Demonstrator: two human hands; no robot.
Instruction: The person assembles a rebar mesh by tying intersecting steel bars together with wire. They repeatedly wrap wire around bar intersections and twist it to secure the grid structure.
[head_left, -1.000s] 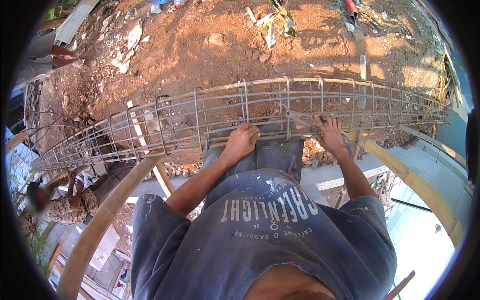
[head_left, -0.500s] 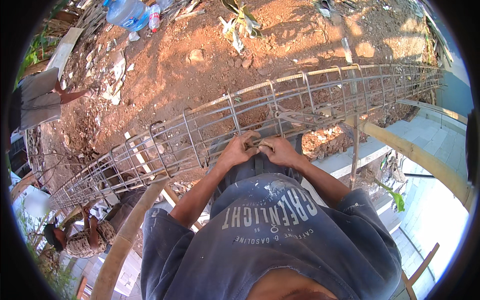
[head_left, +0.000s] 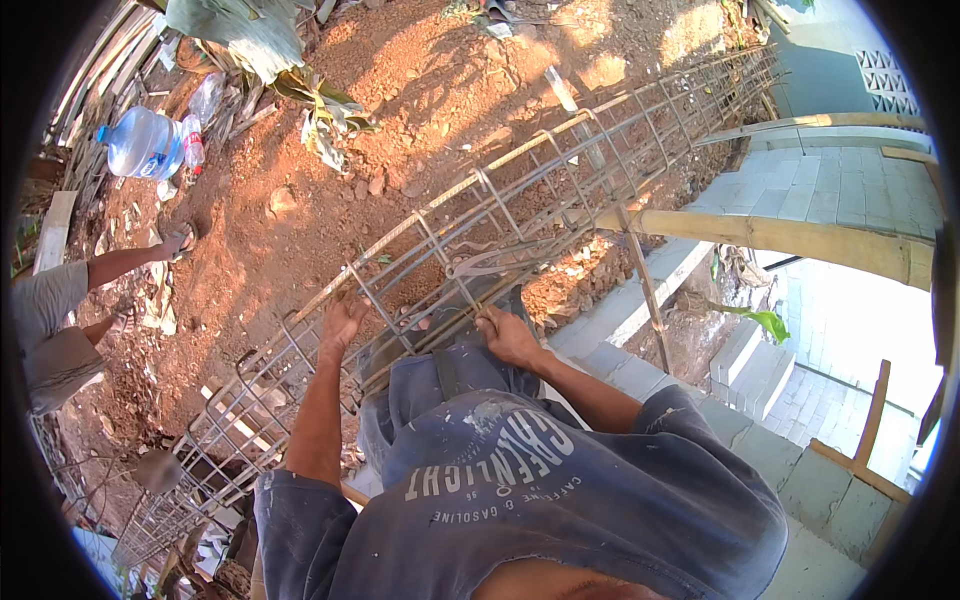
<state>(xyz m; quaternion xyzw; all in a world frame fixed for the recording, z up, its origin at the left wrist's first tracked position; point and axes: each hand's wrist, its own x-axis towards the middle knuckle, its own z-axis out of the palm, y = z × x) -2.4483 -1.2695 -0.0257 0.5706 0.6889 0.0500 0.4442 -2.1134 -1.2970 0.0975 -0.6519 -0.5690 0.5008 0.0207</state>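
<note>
A long rebar cage of ribbed bars and square stirrups runs diagonally before me, from lower left to upper right. My left hand is at its far top bar beside a stirrup, fingers curled round the steel and partly hidden. Lower and to the right, my right hand is closed at the near bar close to my waist, thumb on top. Any thin wire in its fingers is too small to make out. Metal pincers lie across the bars between my hands, slightly beyond the right one.
A bamboo pole and a thin upright stick stand by the cage at right, near a pale block wall. Another person's legs are at far left. A water jug and plastic bottle lie on the reddish soil.
My hands have parted from their pinch together; the left has reached out to the far bar, while the right stays at the near bar. The view has turned, tilting the cage more steeply.
</note>
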